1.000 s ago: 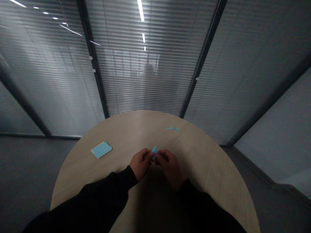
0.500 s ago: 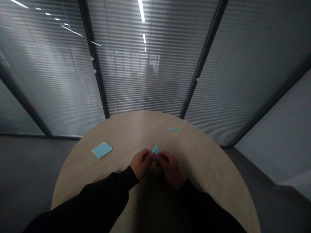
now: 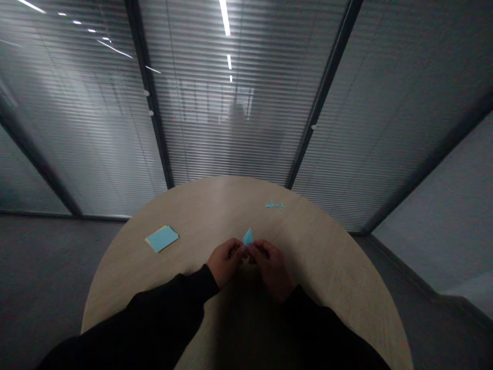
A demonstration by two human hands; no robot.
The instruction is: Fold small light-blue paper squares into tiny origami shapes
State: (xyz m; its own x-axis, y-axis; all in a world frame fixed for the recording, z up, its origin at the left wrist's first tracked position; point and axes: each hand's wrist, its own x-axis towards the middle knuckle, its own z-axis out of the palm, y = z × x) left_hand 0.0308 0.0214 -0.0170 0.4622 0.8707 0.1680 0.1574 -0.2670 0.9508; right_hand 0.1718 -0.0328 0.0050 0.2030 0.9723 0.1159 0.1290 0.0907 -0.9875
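A small folded piece of blue paper (image 3: 248, 237) stands point-up between my two hands, over the middle of the table. My left hand (image 3: 226, 259) pinches its lower left part between thumb and fingers. From the other side, my right hand (image 3: 269, 264) grips its lower right part the same way. The thumbs almost meet at the bottom of the paper and hide its lower end. Beyond my right hand lie small folded blue paper pieces (image 3: 275, 205), too small to make out in detail.
On the left of the round wooden table (image 3: 215, 205) lies a stack of square paper sheets (image 3: 162, 239), blue on top with a yellowish edge below. A glass partition with blinds (image 3: 231, 144) rises behind the table's far edge.
The folded blue paper has shifted slightly and turned, showing a broader diamond-like face. My thumbs have come closer together at its lower end. The other papers have not moved.
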